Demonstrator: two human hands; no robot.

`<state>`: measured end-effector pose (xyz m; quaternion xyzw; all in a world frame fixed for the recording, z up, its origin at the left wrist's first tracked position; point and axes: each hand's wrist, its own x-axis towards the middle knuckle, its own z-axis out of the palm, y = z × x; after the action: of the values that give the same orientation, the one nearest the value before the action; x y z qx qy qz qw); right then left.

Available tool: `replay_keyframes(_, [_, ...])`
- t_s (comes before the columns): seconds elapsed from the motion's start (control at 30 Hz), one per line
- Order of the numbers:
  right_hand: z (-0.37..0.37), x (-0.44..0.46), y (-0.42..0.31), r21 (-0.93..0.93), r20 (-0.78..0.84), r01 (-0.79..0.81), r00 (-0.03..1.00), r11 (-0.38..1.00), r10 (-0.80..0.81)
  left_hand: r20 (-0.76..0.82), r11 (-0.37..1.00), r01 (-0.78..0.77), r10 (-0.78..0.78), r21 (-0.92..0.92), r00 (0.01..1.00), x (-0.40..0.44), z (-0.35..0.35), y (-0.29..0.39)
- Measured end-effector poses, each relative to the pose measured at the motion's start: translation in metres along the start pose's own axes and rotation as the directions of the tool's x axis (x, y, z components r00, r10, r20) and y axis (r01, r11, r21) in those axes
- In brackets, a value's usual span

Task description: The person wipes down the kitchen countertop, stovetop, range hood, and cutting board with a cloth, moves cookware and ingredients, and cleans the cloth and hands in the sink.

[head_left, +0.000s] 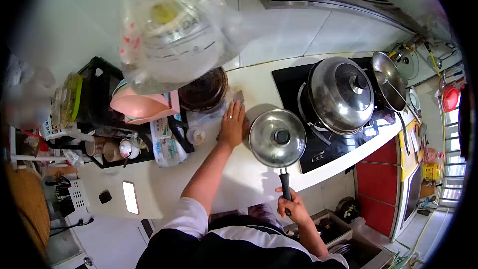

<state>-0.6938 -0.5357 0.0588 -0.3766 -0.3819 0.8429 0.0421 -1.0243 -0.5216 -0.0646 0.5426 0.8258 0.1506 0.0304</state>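
My right hand [295, 206] is wrapped round the black handle of a small saucepan [266, 157] covered by a glass lid [264, 134] with a dark knob. The pan is at the counter's middle, just left of the stove. My left hand [231, 127] is stretched out flat on the white countertop [259, 84], fingers pointing to the wall, a ring on one finger. A greyish patch [239, 96] shows by its fingertips; I cannot tell what it is. Close to this hand are a dark round pot [205, 89] and a small clear cup [197, 136].
A large domed steamer [341, 97] sits on the black gas stove [318, 157], with a wok [388, 82] beyond. A filled plastic bag [174, 35] hangs close overhead. Pink bowls [139, 103] stand in a rack at left. A lit phone [130, 197] lies near the front edge.
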Motion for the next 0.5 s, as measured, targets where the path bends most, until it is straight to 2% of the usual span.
replay_keyframes(0.07, [-0.015, -0.011, 0.002, -0.06, 0.034, -0.007, 0.999, 0.998, 0.009, -0.015, 0.998, 0.023, -0.024, -0.05, 1.0, 0.027, 0.003, 0.0])
replay_keyframes(0.17, [-0.03, -0.027, 0.01, 0.013, 0.035, -0.079, 0.996, 0.997, 0.078, -0.082, 1.0, 0.02, -0.022, -0.018, 0.996, 0.065, 0.009, 0.005])
replay_keyframes(0.23, [-0.035, -0.033, 0.014, -0.007, 0.036, -0.113, 0.993, 0.994, 0.113, -0.122, 1.0, 0.01, -0.01, 0.001, 0.992, 0.091, 0.023, 0.005])
replay_keyframes(0.33, [-0.033, -0.043, 0.004, -0.016, 0.048, -0.196, 0.979, 0.98, 0.196, -0.111, 0.997, -0.066, 0.069, 0.032, 0.991, 0.122, 0.031, 0.007])
replay_keyframes(0.43, [-0.032, -0.054, -0.001, -0.004, 0.089, -0.201, 0.976, 0.98, 0.201, -0.038, 0.916, -0.38, 0.388, 0.124, 0.921, 0.125, 0.036, 0.005])
replay_keyframes(0.47, [-0.032, -0.057, -0.003, -0.017, 0.12, -0.185, 0.975, 0.983, 0.185, -0.049, 0.878, -0.472, 0.476, 0.079, 0.878, 0.118, 0.041, 0.005])
replay_keyframes(0.5, [-0.031, -0.061, -0.008, -0.022, 0.126, -0.186, 0.974, 0.982, 0.187, -0.05, 0.881, -0.466, 0.471, 0.083, 0.881, 0.105, 0.034, 0.007])
